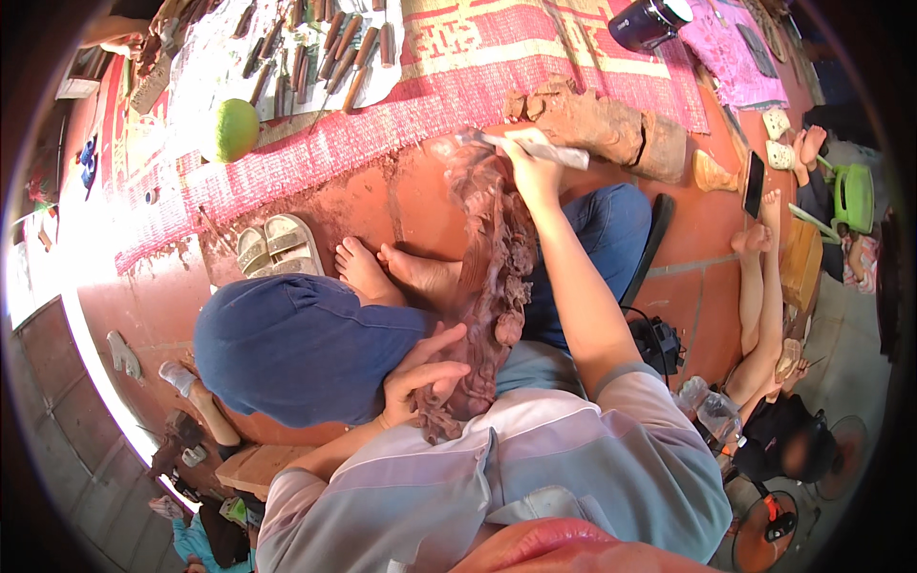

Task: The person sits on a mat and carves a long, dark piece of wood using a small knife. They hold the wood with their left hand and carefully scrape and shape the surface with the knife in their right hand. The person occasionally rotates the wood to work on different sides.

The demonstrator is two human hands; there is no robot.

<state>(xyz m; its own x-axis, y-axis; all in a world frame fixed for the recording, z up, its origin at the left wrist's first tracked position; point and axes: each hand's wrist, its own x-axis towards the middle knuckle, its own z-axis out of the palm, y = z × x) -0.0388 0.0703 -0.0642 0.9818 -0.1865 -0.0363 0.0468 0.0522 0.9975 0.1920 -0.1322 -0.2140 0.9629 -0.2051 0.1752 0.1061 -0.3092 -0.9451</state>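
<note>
A long reddish-brown wood carving (492, 277), with knobbly figures along one side, lies between my legs and runs up toward the mat. My right hand (537, 177) is closed around a pale, thick-handled tool (559, 155), its narrow end pointing left at the carving's far end. Blur there hides the tool's tip, so its exact kind is unclear. Against the carving's near end rests my left hand (425, 372), fingers stretched and apart. My bare feet (396, 272) are beside the carving on its left.
Several wooden-handled chisels (344, 57) lie on white sheeting over a pink mat (458, 81), near a green round fruit (234, 131). A rough wood block (611, 129) sits ahead to the right. Sandals (279, 245) are left, a dark mug (648, 24) far right. Other people sit around.
</note>
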